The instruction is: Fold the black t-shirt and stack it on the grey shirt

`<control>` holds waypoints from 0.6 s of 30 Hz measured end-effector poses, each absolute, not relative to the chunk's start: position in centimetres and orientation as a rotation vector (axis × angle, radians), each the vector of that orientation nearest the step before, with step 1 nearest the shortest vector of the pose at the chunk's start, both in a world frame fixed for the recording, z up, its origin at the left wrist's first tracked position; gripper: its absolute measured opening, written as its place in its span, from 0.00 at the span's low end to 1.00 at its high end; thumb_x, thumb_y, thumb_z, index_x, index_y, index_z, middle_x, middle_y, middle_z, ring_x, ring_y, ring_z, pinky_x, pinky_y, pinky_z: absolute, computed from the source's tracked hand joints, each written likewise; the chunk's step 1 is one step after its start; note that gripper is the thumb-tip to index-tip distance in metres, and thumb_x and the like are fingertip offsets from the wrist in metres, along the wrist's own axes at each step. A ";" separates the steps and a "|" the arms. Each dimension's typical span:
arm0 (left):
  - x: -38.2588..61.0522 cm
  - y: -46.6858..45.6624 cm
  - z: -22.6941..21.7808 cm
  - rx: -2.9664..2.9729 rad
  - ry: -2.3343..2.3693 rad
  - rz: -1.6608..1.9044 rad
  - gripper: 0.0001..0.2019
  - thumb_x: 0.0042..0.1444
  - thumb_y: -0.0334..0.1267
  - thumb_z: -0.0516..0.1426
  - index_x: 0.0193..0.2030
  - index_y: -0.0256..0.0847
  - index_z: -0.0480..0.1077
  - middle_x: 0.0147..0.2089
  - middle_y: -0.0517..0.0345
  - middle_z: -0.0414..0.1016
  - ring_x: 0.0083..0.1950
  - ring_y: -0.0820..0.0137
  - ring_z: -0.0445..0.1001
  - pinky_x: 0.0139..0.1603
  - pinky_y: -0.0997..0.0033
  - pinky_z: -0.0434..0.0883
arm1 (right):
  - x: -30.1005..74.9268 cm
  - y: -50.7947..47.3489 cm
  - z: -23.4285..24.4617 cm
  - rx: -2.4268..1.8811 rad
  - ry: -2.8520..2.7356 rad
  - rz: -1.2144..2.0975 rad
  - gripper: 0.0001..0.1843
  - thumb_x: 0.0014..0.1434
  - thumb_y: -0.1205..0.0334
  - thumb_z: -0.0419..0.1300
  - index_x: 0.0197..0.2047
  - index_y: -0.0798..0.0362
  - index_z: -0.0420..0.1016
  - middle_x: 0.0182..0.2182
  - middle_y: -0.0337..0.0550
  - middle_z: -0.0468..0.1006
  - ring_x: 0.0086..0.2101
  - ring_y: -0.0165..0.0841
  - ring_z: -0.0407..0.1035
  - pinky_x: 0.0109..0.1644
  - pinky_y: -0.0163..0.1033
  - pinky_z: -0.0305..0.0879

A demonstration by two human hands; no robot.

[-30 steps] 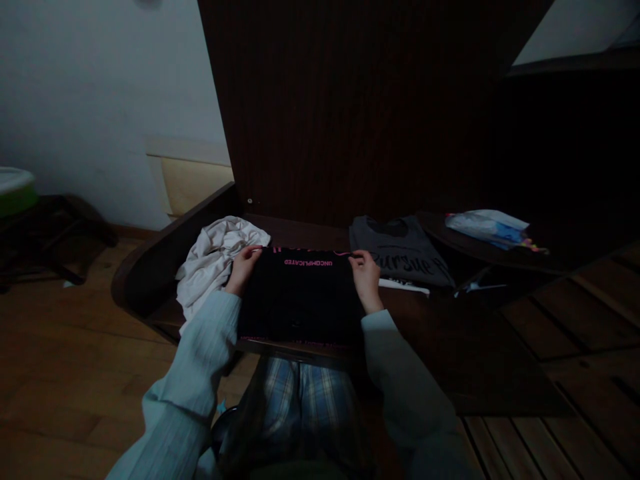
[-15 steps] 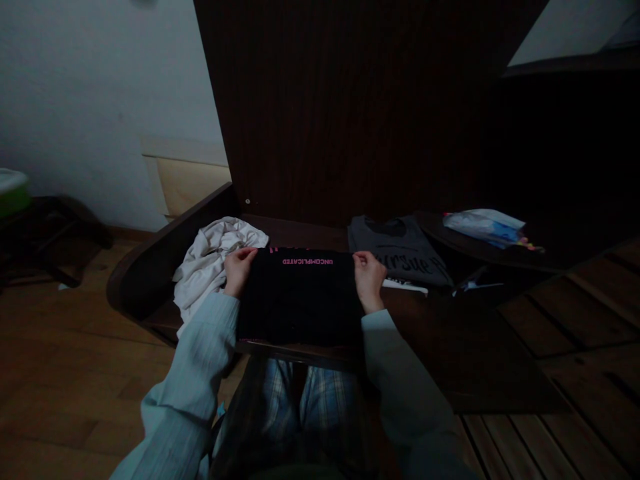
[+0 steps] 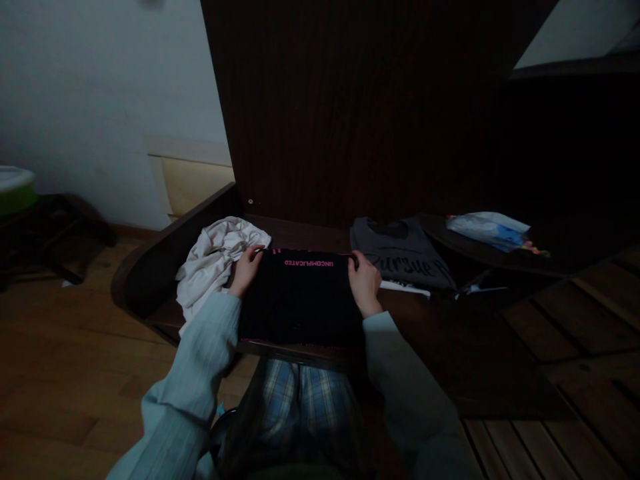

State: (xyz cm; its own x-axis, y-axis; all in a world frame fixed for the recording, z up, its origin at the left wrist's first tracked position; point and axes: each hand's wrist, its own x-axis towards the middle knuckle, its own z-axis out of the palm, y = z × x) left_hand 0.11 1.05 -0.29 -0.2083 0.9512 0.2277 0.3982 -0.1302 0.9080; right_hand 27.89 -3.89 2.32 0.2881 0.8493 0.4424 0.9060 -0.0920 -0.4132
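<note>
A black folded T-shirt (image 3: 300, 300) with pink lettering, "UNCOMPLICATED", upside down to me, lies at the front edge of the dark wooden surface (image 3: 300, 235). At its far left corner, my left hand (image 3: 245, 270) is closed on the cloth between thumb and fingers. My right hand (image 3: 365, 280) grips the far right corner in the same way. Crumpled white cloth (image 3: 207, 263) lies just left of my left hand. Beyond my right hand is a grey folded T-shirt (image 3: 400, 250) with dark lettering, resting over something white.
A tall dark panel (image 3: 360, 120) stands behind the surface, with a raised side edge (image 3: 170, 233) on the left. To the right, a plastic packet (image 3: 487, 230) lies on a curved shelf. A stool with a green and white container (image 3: 17, 190) stands far left.
Both hands have shifted slightly inward along the far edge of the black T-shirt, with the fingers now folded over it more. The whole view has moved a little.
</note>
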 end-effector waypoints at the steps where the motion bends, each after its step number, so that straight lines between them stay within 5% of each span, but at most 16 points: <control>1: 0.0 1.0 -0.2 1.544 1.598 1.363 0.14 0.50 0.35 0.51 0.42 0.37 0.71 0.34 0.57 0.74 0.39 0.67 0.71 0.42 0.69 0.66 | 27.9 -3.8 2.2 -1.896 -1.574 -0.116 0.16 0.60 0.61 0.48 0.49 0.51 0.69 0.38 0.48 0.76 0.32 0.36 0.69 0.34 0.37 0.58; 5: -0.8 1.1 0.0 1.500 1.682 1.514 0.11 0.50 0.34 0.49 0.35 0.37 0.72 0.37 0.55 0.75 0.44 0.66 0.70 0.49 0.67 0.64 | 27.7 -3.1 1.2 -1.644 -1.653 -0.027 0.17 0.57 0.66 0.47 0.47 0.53 0.69 0.42 0.49 0.74 0.37 0.35 0.68 0.40 0.38 0.62; 13: -1.3 0.7 0.4 1.342 1.722 1.526 0.12 0.51 0.37 0.49 0.34 0.38 0.72 0.40 0.54 0.75 0.47 0.65 0.70 0.52 0.66 0.63 | 27.4 -1.6 0.0 -1.512 -1.452 0.355 0.18 0.54 0.56 0.51 0.46 0.55 0.70 0.25 0.39 0.72 0.26 0.30 0.66 0.33 0.35 0.62; 18: -1.2 0.6 0.4 1.280 1.718 1.509 0.13 0.52 0.36 0.47 0.35 0.39 0.72 0.41 0.55 0.75 0.49 0.65 0.69 0.54 0.67 0.62 | 27.5 -1.4 -0.3 -1.439 -1.399 0.594 0.23 0.53 0.57 0.50 0.51 0.54 0.66 0.27 0.38 0.72 0.26 0.29 0.65 0.32 0.34 0.62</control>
State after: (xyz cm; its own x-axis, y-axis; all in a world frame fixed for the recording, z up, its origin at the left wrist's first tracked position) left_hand -1.23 0.59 0.37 -0.4217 0.8846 0.1991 0.3118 -0.0647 0.9480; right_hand 27.46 -1.37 -0.33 0.2099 0.9346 0.2872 0.4426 0.1711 -0.8803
